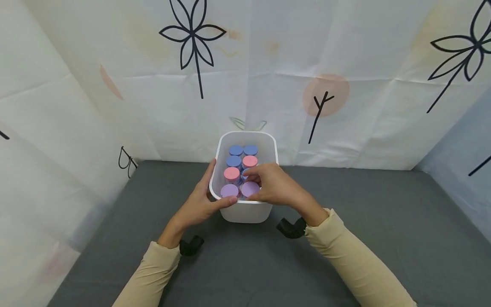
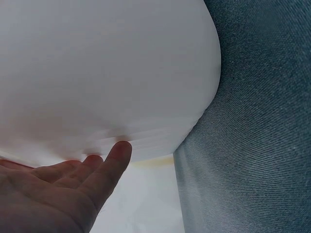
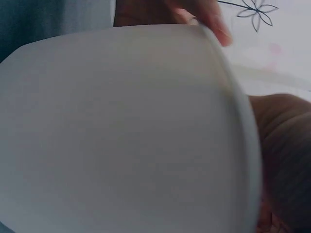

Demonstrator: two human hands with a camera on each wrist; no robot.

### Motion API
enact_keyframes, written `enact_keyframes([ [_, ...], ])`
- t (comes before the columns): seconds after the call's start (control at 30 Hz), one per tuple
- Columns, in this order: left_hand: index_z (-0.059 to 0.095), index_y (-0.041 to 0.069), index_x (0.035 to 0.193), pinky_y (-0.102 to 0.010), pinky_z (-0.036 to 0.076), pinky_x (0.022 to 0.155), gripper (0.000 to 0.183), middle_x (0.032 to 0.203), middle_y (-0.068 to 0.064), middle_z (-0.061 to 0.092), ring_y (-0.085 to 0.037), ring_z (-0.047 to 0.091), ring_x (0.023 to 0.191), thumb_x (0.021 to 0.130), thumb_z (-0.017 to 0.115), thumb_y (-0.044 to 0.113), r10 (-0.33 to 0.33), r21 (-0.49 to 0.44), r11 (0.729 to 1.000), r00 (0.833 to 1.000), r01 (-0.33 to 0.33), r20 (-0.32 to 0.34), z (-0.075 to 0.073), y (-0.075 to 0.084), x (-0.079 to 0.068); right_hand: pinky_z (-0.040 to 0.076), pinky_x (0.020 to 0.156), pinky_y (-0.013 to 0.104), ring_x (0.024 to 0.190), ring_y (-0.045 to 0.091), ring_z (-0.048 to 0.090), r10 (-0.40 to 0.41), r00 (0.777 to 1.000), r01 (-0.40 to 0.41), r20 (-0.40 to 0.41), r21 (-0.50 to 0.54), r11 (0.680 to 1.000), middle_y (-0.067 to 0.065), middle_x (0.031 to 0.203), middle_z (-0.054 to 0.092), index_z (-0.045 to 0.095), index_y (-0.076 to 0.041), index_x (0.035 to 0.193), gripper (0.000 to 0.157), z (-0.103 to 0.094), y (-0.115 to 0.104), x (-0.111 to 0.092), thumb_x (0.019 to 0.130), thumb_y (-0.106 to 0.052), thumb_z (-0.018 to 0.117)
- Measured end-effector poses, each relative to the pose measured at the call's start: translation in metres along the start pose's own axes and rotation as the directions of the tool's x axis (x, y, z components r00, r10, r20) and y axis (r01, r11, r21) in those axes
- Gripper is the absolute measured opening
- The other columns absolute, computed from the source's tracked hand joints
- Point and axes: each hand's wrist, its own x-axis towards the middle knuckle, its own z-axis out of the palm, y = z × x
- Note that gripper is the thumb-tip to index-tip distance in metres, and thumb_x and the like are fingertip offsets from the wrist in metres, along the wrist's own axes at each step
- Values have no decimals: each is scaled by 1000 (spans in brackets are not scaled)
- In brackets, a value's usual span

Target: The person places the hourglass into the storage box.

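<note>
A white plastic bin (image 1: 249, 211) stands on the grey cloth, holding small clear jars with blue, pink and purple lids. My left hand (image 1: 199, 202) holds its near left corner, thumb over the front rim. In the left wrist view the left fingers (image 2: 109, 165) lie along the outer wall. Reaching in over the right rim, my right hand (image 1: 278, 185) pinches the near right purple-lidded jar (image 1: 250, 189), its index finger above a partly hidden blue lid (image 1: 244, 175). Beside it sits another purple-lidded jar (image 1: 229, 190). The bin's wall (image 3: 126, 126) hides the right fingertips in the right wrist view.
Farther back in the bin are pink lids (image 1: 232, 173) and blue lids (image 1: 235, 150). The grey cloth (image 1: 368, 213) spreads around the bin. A white patterned sheet (image 1: 268, 55) hangs close behind it, with another at the left.
</note>
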Motion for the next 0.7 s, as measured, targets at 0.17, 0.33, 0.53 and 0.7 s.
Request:
enact_keyframes([
  [0.17, 1, 22, 164, -44, 55, 90, 112, 161, -14, 27, -37, 54, 124, 88, 82, 31, 6, -1, 1000, 1000, -6, 12, 1, -1, 1, 56, 82, 35, 91, 19, 72, 28, 999, -28, -23, -24, 999, 10, 101, 75, 72, 1, 116, 49, 3, -2, 0, 73, -12, 92],
  [0.33, 0, 21, 164, -46, 55, 90, 113, 160, -13, 28, -39, 54, 123, 88, 82, 33, 5, -1, 1000, 1000, -5, 10, 1, -1, 3, 56, 87, 39, 97, 24, 72, 58, 997, -59, -54, -9, 998, 15, 110, 74, 70, 2, 121, 54, 4, -3, -2, 74, -12, 92],
  [0.53, 1, 22, 164, -47, 55, 88, 112, 158, -14, 31, -40, 55, 121, 87, 82, 31, -2, 5, 1000, 1000, 2, 6, 3, -3, 2, 54, 93, 40, 106, 29, 70, 88, 982, -61, -167, 165, 985, 15, 118, 72, 68, 4, 125, 53, 3, 2, -17, 80, -14, 89],
  [0.7, 1, 24, 164, -58, 41, 105, 112, 165, -9, 22, -36, 43, 138, 88, 78, 48, -22, 158, 987, 999, 28, -36, -4, -3, -2, 54, 93, 35, 109, 30, 69, 112, 916, -3, -384, 274, 962, 16, 118, 71, 68, 2, 126, 45, -11, 21, -43, 86, -14, 83],
])
